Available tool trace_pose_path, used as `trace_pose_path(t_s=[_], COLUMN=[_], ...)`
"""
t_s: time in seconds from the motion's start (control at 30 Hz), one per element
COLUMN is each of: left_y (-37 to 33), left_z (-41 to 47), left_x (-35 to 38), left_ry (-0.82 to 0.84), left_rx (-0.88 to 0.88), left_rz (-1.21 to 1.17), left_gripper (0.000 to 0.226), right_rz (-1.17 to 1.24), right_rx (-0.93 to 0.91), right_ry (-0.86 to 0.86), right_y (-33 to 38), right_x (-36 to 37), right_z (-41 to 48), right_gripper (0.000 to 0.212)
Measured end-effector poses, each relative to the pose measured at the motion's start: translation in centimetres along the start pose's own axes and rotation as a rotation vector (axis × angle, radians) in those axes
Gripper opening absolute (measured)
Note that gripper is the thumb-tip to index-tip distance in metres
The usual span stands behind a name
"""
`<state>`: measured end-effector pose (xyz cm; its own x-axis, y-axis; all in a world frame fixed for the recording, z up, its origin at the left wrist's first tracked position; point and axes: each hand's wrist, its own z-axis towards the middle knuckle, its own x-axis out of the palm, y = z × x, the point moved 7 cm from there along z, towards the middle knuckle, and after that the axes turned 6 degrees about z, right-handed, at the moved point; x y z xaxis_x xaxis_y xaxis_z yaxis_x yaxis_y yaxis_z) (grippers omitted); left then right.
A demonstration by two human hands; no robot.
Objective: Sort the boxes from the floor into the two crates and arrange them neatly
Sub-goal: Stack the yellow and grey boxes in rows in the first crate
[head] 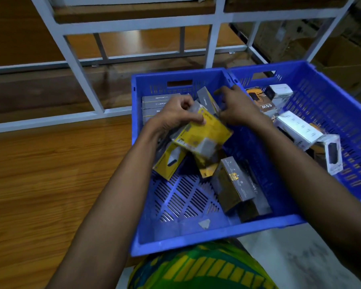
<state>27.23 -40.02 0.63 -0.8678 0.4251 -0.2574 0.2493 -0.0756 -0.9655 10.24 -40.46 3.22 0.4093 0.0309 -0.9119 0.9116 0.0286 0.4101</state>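
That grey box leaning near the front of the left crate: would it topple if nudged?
Probably yes: the grey box rests tilted on a darker box, not flat on the crate floor. Its crisp edges suggest stiff cardboard, so it should slide or tip rather than crumple.

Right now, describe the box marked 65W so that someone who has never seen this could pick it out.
Of the two blue crates side by side, take the right crate. In its far left corner, just past the right hand, lies the 65W box. It is orange and black with 65W printed upside down, unlike the white box beside it.
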Motion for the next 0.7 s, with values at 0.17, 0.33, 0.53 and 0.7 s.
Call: trace_pose_path(t_s=[0.17, 0.33, 0.53, 0.7], left_y=[-0.6, 2.7, 0.7, -1.7], left_z=[-0.1, -1.5, -1.4, -1.8], left_x=[0.0, 2.8, 4.3, -2.0], left_ry=[-0.122, 0.253, 0.205, -0.144], left_rx=[0.006, -0.373, -0.250, -0.263], left_rz=[-0.046, 0.443, 0.954, 0.993], left_gripper=[0.044, 0.036, 0.041, 0.048], right_rz=[0.355, 0.347, 0.193, 0.226], right_rx=[-0.047, -0.092, -0.208, -0.405], right_ry=[-0.363, -0.354, -0.160, -0.165], right_y=[0.0, 0.4, 2.1, 4.1], right_x=[-3.0, -2.2, 1.3, 1.8], right_z=[-0.7, -0.7, -0.7, -1.5], right_gripper=[0.025, 0.017, 0.020, 0.017])
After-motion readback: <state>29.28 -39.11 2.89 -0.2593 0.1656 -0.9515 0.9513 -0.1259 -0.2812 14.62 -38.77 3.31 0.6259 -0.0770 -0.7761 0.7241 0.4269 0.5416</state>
